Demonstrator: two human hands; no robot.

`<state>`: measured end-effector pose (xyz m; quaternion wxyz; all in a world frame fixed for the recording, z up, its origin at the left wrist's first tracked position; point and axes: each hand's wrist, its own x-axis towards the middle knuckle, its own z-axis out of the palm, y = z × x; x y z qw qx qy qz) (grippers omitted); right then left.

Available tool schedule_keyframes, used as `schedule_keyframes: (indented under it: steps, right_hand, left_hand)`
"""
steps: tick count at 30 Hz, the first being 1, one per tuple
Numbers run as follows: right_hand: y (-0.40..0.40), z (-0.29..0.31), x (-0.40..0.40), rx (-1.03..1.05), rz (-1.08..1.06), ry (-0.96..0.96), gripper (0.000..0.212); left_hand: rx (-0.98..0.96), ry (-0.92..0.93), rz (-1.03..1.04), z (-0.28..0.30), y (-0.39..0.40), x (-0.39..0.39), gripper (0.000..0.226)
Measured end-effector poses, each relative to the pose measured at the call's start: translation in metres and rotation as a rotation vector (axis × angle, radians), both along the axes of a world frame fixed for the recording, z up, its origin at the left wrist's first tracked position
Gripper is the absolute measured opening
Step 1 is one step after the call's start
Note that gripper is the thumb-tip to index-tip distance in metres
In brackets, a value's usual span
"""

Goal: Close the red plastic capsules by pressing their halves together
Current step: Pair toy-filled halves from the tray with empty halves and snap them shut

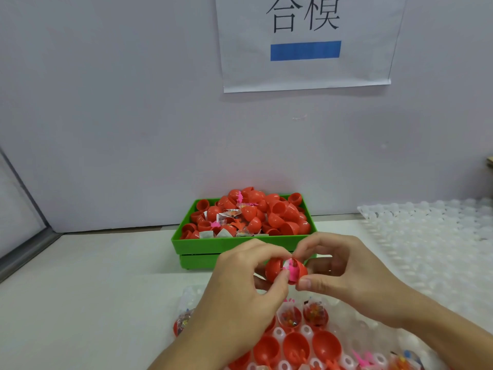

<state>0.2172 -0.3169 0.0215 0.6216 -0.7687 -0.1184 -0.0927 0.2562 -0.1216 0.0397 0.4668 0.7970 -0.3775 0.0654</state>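
Both hands hold one red capsule above the table in the head view. My left hand [240,287] pinches the left red half [273,268] between thumb and fingers. My right hand [344,273] pinches the right red half [301,269]. The two halves sit close together but apart, and a pink toy [290,269] shows in the gap between them. Below my hands a clear tray [346,319] holds several open red halves [296,343], some filled with small toys and packets.
A green bin [213,243] heaped with red capsule halves and small packets stands behind my hands, against the wall. A stack of clear bubble trays [432,236] lies at the right. A paper sign [305,41] hangs on the wall.
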Motion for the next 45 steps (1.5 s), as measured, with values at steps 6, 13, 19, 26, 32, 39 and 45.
schedule_keyframes:
  steps: [6, 13, 19, 26, 32, 39, 45]
  right_hand:
    - [0.0009, 0.0007, -0.0002, 0.026, 0.005, -0.006, 0.030]
    - [0.0016, 0.0007, -0.0009, 0.039, 0.021, -0.010, 0.027]
    - [0.0010, 0.0016, -0.0008, 0.038, -0.023, 0.007, 0.027]
    - [0.0003, 0.0011, -0.0009, 0.025, -0.043, 0.005, 0.027]
    - [-0.0002, -0.0001, -0.0010, 0.102, 0.055, -0.002, 0.030]
    - [-0.0006, -0.0011, 0.0000, 0.087, -0.066, 0.031, 0.030]
    - [0.0016, 0.0004, -0.0007, 0.090, 0.015, 0.044, 0.023]
  left_hand:
    - [-0.013, 0.057, 0.010, 0.0000, 0.0005, -0.0009, 0.016]
    - [0.023, 0.052, 0.047, -0.0001, 0.0011, -0.0002, 0.011]
    - [-0.032, 0.123, 0.043, -0.0003, 0.0018, 0.0008, 0.028]
    - [-0.014, 0.118, 0.028, -0.0031, 0.0005, 0.0019, 0.042]
    - [-0.011, 0.111, 0.048, -0.0045, 0.0013, 0.0038, 0.032]
    - [-0.043, 0.166, 0.027, -0.0049, 0.0027, 0.0032, 0.047]
    - [-0.018, 0.104, 0.059, -0.0021, 0.0024, 0.0052, 0.035]
